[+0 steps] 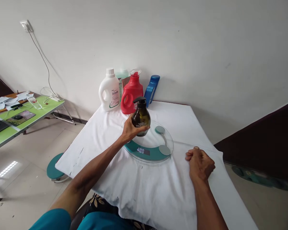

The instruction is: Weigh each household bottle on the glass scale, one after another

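Note:
My left hand (pixel 131 130) grips a dark brown pump bottle (pixel 140 116) with a black pump top, holding it upright over a round glass scale (pixel 156 150) with a teal display band. Whether the bottle's base touches the glass I cannot tell. The scale's display reads zeros. My right hand (pixel 199 162) rests on the white cloth to the right of the scale, its fingers curled shut with nothing in them.
A white detergent jug (pixel 109 91), a red jug (pixel 131 94), a pale green container (pixel 122 76) and a blue bottle (pixel 151 88) stand against the wall at the table's back. A green desk (pixel 26 119) with papers stands left; a teal stool (pixel 53 167) sits on the floor.

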Available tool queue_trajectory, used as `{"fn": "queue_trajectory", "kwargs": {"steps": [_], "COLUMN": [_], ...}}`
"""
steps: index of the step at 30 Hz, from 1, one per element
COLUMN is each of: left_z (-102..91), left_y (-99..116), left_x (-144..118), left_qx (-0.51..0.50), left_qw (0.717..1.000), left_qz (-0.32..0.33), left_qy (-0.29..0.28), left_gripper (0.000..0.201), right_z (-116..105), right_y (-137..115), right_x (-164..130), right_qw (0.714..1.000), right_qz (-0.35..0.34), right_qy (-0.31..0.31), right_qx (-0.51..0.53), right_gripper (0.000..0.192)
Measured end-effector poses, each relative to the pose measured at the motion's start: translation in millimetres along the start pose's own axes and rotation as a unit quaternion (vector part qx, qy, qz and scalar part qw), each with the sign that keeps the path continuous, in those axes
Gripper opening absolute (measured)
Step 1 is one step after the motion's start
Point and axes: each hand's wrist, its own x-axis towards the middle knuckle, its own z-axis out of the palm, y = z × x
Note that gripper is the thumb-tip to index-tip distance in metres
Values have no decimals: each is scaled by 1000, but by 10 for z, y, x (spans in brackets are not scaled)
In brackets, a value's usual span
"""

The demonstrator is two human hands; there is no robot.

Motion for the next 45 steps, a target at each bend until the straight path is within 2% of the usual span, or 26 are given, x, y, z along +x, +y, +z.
{"fn": "queue_trajectory", "kwargs": {"steps": [6, 15, 18, 20, 23, 25, 27, 32, 35, 39, 45], "left_z": [179, 221, 62, -131, -464, -640, -743, -810, -845, -880, -866], "left_y": [-76, -125, -102, -124, -267, -416, -561, -721, -715, -708, -718], "left_x": [7, 52, 39, 41, 63, 83, 94, 45, -4, -30, -39], "left_qx": [63, 80, 38, 16, 24, 30, 20, 2, 1, 9, 56], "left_qw": [998, 996, 995, 996, 1000, 996, 990, 991, 992, 993, 994], "left_qz": [-19, 6, 38, 45, -8, -56, -93, -95, -94, -96, -79], "left_qy": [-12, -48, -82, -75, 5, 65, 101, 90, 80, 70, 59], "left_gripper": [62, 72, 84, 74, 52, 53, 57, 67, 73, 75, 75], "right_z": [-13, -17, -22, -20, 1, 35, 99, 374, 472, 423, 338], "right_y": [-132, -137, -126, -81, 18, 49, 18, -197, -234, -190, -236], "right_x": [-51, -58, -70, -56, 23, 97, 157, 140, 64, 8, -16], "right_qw": [1000, 1000, 1000, 1000, 999, 995, 988, 975, 984, 990, 995], "right_qz": [22, 20, 16, 18, 46, 81, 107, 91, 53, 9, 12], "right_qy": [1, -2, -4, 2, 8, 2, -7, 2, 7, -14, -48], "right_qx": [-9, -18, -16, -10, 20, 60, 109, 205, 170, 137, 83], "right_gripper": [42, 45, 44, 43, 41, 40, 40, 34, 31, 31, 39]}}
